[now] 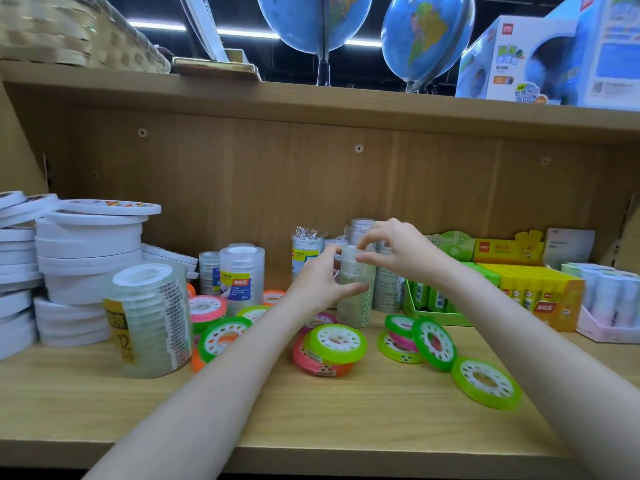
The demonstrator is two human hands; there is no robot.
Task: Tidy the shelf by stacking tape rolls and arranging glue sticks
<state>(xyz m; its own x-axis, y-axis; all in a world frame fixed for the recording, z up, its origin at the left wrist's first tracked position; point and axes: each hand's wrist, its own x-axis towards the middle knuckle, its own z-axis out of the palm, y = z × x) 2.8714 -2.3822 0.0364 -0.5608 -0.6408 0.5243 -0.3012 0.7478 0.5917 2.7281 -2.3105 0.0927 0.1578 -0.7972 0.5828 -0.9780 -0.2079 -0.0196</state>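
Note:
A tall stack of clear tape rolls stands on the wooden shelf at the middle. My left hand grips this stack from its left side. My right hand pinches the top clear roll of the stack with curled fingers. Loose green, pink and orange tape rolls lie scattered in front of it. A green box and a yellow box of glue sticks stand to the right.
Piles of white tape rolls fill the left end. A large wrapped pack of clear tape stands near them, with smaller packs behind. Pastel items in a pink tray sit at far right. Globes stand on the upper shelf.

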